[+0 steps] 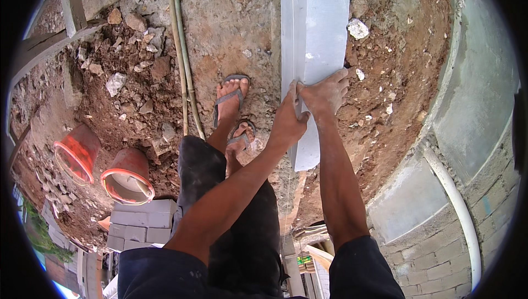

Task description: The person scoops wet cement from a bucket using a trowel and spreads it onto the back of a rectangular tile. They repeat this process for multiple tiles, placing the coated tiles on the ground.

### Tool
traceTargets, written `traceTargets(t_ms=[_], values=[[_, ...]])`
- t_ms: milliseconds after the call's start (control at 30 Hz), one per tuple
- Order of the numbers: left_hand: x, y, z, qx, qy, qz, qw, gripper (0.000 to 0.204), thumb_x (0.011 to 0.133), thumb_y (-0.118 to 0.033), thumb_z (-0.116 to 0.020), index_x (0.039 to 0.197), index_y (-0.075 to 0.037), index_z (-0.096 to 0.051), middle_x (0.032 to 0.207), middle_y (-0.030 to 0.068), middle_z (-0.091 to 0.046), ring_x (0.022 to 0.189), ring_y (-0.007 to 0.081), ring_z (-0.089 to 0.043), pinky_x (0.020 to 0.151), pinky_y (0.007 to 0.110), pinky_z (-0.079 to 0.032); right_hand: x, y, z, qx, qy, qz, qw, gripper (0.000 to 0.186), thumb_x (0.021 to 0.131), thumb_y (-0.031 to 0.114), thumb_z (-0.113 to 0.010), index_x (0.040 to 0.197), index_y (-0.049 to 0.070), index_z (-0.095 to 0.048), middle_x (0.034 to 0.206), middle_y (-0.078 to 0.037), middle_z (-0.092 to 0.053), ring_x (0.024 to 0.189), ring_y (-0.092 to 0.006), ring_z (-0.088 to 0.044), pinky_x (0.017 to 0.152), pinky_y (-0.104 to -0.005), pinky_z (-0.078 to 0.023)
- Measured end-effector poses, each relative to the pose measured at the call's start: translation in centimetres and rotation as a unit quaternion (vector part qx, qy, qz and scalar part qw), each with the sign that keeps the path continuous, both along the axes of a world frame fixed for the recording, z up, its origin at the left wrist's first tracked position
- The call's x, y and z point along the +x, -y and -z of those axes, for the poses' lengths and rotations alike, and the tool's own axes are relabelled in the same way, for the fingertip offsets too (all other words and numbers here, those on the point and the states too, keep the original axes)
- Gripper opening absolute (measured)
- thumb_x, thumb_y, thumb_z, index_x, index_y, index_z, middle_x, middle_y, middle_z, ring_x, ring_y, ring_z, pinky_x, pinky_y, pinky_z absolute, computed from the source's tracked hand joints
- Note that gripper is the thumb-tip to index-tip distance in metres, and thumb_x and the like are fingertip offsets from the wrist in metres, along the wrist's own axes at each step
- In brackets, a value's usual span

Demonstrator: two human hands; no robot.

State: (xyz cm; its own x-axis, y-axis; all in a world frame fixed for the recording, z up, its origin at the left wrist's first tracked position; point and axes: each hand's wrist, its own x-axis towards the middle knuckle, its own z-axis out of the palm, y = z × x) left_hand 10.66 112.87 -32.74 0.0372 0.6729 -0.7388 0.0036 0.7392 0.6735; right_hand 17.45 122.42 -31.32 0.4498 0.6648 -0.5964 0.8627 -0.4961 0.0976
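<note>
A row of pale grey lightweight concrete blocks [322, 18] runs away from me in the upper middle. A thin string [292, 35] stretches along its left edge. My right hand [324, 91] spans the top of the near block [308, 148], its thumb by the left edge and its fingers bent over the right edge. Just nearer to me, my left hand [290, 120] grips the left edge of that block, with the thumb on top and the fingertips close to the right thumb. The undersides of the left fingers are hidden.
Two orange buckets [129, 172] stand at left, one with grey mortar and a tool handle. Stacked grey blocks [140, 222] sit nearby. Long poles [181, 51] lie left of my sandalled feet [234, 98]. Rubble covers the soil; a plastered wall [478, 79] and white pipe [454, 200] stand right.
</note>
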Motion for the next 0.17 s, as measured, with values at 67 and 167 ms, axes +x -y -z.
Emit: traceTargets(t_ms=[67, 167], values=[[-0.14, 0.01, -0.12, -0.005, -0.023, -0.008, 1.000, 0.085, 0.082, -0.003, -0.067, 0.153, -0.003, -0.019, 0.143, 0.0245, -0.042, 0.128, 0.0367, -0.048, 0.106, 0.042, -0.041, -0.39, 0.03, -0.01, 0.003, 0.004, -0.004, 1.000, 0.130, 0.061, 0.046, -0.086, 0.146, -0.014, -0.008, 0.142, -0.032, -0.031, 0.135, -0.0418, -0.034, 0.111, -0.0505, -0.031], [-0.24, 0.18, -0.65, -0.056, -0.048, -0.030, 0.997, 0.094, 0.078, -0.009, -0.073, 0.154, -0.005, -0.017, 0.150, 0.0267, -0.030, 0.138, 0.0390, -0.036, 0.110, 0.045, -0.035, -0.95, 0.54, 0.16, 0.008, 0.009, -0.010, 1.000, 0.131, 0.060, 0.047, -0.086, 0.146, -0.014, -0.009, 0.142, -0.032, -0.031, 0.136, -0.0412, -0.033, 0.112, -0.0507, -0.030]])
